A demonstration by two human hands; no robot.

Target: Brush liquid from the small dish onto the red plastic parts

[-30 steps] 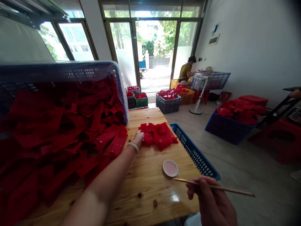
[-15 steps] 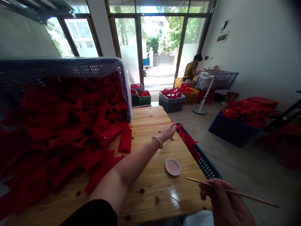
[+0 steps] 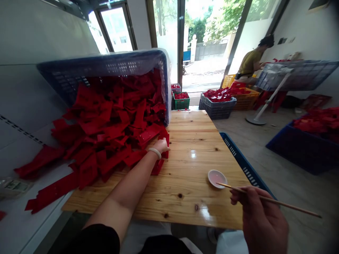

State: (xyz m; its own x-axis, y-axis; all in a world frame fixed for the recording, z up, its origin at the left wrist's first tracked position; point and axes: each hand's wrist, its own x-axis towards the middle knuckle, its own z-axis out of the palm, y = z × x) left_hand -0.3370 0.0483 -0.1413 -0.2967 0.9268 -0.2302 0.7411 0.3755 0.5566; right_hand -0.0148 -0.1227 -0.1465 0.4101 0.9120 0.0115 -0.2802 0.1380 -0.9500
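My left hand (image 3: pixel 161 145), with a pale bangle at the wrist, is at the right edge of a heap of flat red pieces (image 3: pixel 106 132). Its fingers are curled onto one red piece (image 3: pixel 166 138), which they partly hide. Between the fingers and thumb of my right hand (image 3: pixel 261 213) is a thin brush (image 3: pixel 286 204) with a wooden handle. The brush tip reaches over a small white dish (image 3: pixel 217 179) of pinkish liquid; whether it touches the liquid I cannot tell.
A plastic-lined blue basket (image 3: pixel 106 58) lies on its side, red pieces spilling onto the wooden table (image 3: pixel 190 137). Another blue basket (image 3: pixel 238 155) hangs low along the right edge. Crates (image 3: pixel 218 110) of red pieces stand on the floor. A person (image 3: pixel 249 61) works beyond.
My left hand has moved from the basket at the table's right edge back to the heap, leaving the red piece it had there. The brush tip has moved over the dish. My view has shifted.
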